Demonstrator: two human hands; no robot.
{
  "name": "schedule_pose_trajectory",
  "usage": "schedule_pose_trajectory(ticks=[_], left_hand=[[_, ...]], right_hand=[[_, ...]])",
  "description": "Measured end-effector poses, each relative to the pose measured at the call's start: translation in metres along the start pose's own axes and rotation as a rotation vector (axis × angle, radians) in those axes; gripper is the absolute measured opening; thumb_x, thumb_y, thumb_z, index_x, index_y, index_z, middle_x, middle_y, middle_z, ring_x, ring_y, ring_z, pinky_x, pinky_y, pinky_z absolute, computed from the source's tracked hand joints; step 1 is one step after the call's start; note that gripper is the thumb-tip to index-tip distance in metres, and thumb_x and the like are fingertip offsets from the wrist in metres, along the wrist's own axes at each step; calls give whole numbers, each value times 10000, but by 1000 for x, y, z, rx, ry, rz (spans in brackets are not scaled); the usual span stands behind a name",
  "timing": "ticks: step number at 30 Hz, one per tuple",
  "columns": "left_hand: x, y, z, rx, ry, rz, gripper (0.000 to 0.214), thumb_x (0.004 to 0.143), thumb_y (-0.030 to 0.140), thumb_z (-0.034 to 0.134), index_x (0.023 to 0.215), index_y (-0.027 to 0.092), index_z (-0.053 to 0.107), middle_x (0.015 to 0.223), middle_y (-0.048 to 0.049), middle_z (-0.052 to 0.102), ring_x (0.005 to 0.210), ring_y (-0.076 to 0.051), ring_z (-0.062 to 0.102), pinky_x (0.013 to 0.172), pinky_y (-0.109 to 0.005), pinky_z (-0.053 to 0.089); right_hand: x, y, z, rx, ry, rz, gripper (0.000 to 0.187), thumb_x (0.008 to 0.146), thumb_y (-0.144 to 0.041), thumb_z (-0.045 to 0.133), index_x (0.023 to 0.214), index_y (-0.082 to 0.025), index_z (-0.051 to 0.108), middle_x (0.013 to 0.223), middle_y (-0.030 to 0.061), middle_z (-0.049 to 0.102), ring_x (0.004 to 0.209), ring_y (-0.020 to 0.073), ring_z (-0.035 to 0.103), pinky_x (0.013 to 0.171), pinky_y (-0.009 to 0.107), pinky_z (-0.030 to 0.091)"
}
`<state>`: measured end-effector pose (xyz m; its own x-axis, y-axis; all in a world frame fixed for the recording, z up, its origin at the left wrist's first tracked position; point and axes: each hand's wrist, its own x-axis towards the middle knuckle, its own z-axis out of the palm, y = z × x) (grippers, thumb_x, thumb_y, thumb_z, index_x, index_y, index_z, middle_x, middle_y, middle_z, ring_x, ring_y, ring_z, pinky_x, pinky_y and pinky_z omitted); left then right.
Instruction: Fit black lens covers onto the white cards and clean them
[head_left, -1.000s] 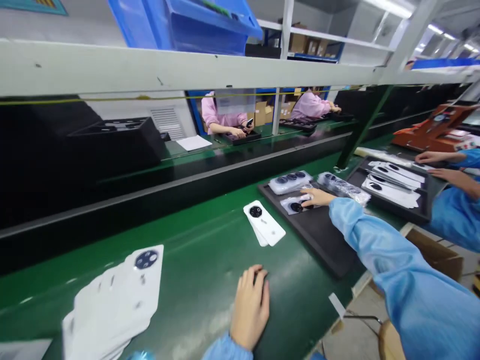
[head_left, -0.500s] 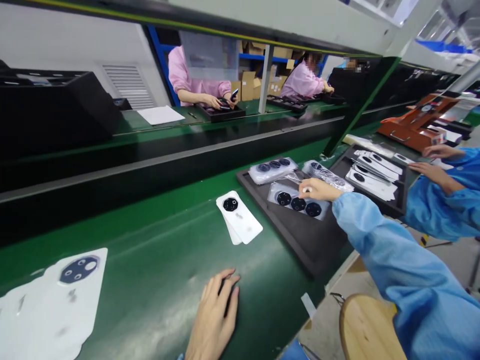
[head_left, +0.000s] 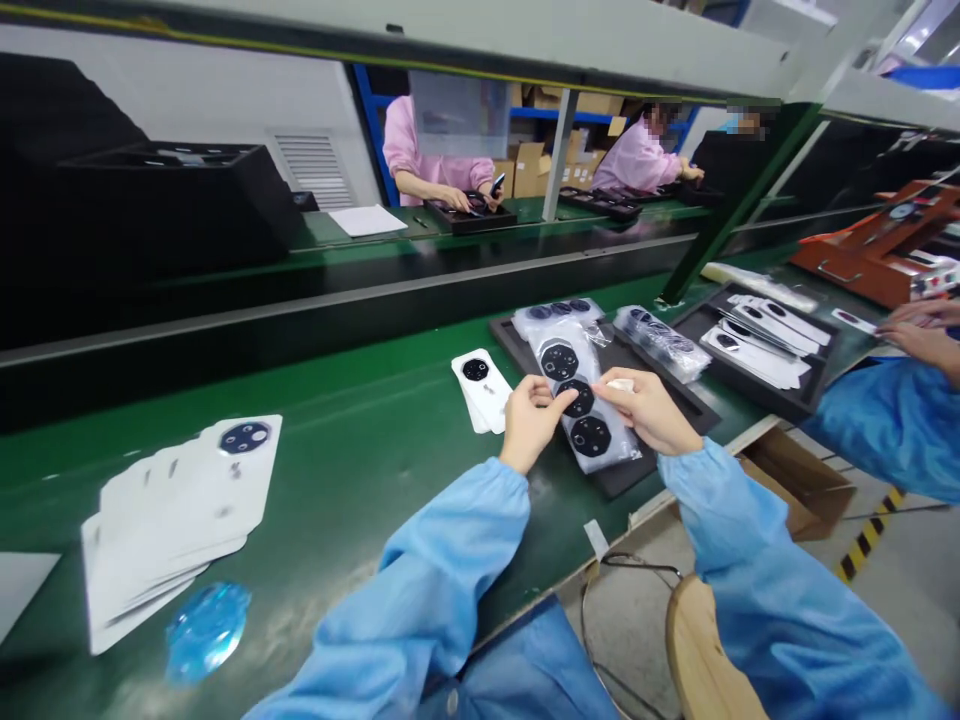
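A clear plastic strip (head_left: 591,437) carrying three black, rounded camera lens covers lies tilted over the dark tray (head_left: 611,485). At its middle cover, my left hand (head_left: 531,418) pinches with thumb and fingers from the left side. My right hand (head_left: 646,408) is closed on the same cover and strip edge from the right, with something small and white around a fingertip. Left of the strip are two white phone back panels (head_left: 491,400), overlapping, the upper one with a black camera ring. Further bagged lens covers (head_left: 637,340) rest at the back of the tray.
Fanned white back panels (head_left: 187,490) lie at the left beside a shiny blue piece (head_left: 208,630). A second tray (head_left: 795,395) holds several panels, near a co-worker's hand (head_left: 926,335) and an orange press (head_left: 877,250). A green post (head_left: 739,205) rises behind. People in pink work opposite.
My left hand has left the bare table and come to the strip. The strip has turned and been drawn nearer, now between both hands. The view has shifted left.
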<state>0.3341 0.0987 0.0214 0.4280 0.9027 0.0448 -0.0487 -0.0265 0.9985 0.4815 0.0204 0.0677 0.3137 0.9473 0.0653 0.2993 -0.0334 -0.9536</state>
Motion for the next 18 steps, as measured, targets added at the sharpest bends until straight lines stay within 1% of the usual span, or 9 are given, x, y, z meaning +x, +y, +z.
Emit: schedule_pose_trajectory(ticks=[3, 4, 6, 8, 9, 12, 15, 16, 18], left_hand=[[16, -6, 16, -25, 24, -65, 233, 902, 313, 590, 1032, 120, 597, 938, -41, 633, 777, -134, 624, 696, -309, 549], [21, -9, 19, -33, 10, -88, 239, 906, 316, 583, 1043, 121, 597, 960, -47, 633, 797, -140, 626, 706, -316, 550], [30, -15, 26, -41, -25, -129, 254, 909, 322, 577, 1070, 126, 595, 1008, -59, 632, 840, -153, 629, 734, -334, 551], [40, -19, 32, -37, -50, -167, 269, 910, 324, 574, 1098, 132, 589, 1054, -69, 626, 885, -167, 628, 765, -354, 550], [45, -20, 35, -33, -56, -183, 276, 911, 324, 572, 1112, 135, 586, 1077, -73, 621, 906, -173, 626, 779, -363, 548], [56, -18, 40, -21, -52, -214, 289, 912, 323, 569, 1137, 142, 578, 1117, -81, 609, 944, -185, 619, 804, -380, 543], [58, -8, 32, -34, -43, -224, 292, 915, 321, 566, 1141, 137, 571, 1098, -78, 611, 921, -179, 623, 782, -369, 548], [55, -4, 25, -44, -46, -224, 288, 916, 320, 564, 1138, 135, 570, 1078, -74, 614, 894, -170, 626, 760, -354, 552], [45, 5, 6, -66, -58, -220, 274, 919, 309, 562, 1127, 132, 568, 1022, -61, 620, 818, -145, 626, 695, -312, 555]], right_hand=[[-1, 9, -3, 42, 85, 29, 340, 825, -468, 671, 762, -164, 532, 556, -96, 365, 406, 36, 288, 351, 170, 209], [0, 13, -6, 45, 95, 48, 312, 861, -441, 642, 788, -156, 540, 573, -91, 392, 409, 34, 310, 355, 162, 238], [3, 25, -14, 39, 90, 100, 260, 921, -394, 582, 872, -138, 571, 648, -61, 491, 454, 46, 416, 401, 165, 354], [8, 39, -21, 17, 85, 160, 247, 942, -375, 554, 968, -132, 590, 791, -8, 586, 581, 84, 545, 511, 217, 480], [11, 46, -24, -1, 92, 186, 252, 941, -372, 555, 1013, -133, 593, 872, 17, 611, 662, 109, 588, 575, 253, 520], [27, 67, -32, -70, 152, 243, 283, 934, -359, 569, 1119, -145, 579, 1046, 62, 616, 842, 167, 625, 713, 342, 553], [46, 82, -44, -157, 214, 265, 298, 927, -348, 580, 1149, -148, 572, 1104, 74, 606, 909, 191, 623, 764, 378, 551], [52, 84, -49, -192, 234, 261, 298, 925, -346, 583, 1148, -148, 574, 1108, 73, 606, 915, 194, 622, 769, 381, 550], [61, 85, -55, -267, 271, 237, 289, 923, -339, 586, 1144, -153, 577, 1120, 72, 603, 932, 198, 619, 782, 384, 547]])
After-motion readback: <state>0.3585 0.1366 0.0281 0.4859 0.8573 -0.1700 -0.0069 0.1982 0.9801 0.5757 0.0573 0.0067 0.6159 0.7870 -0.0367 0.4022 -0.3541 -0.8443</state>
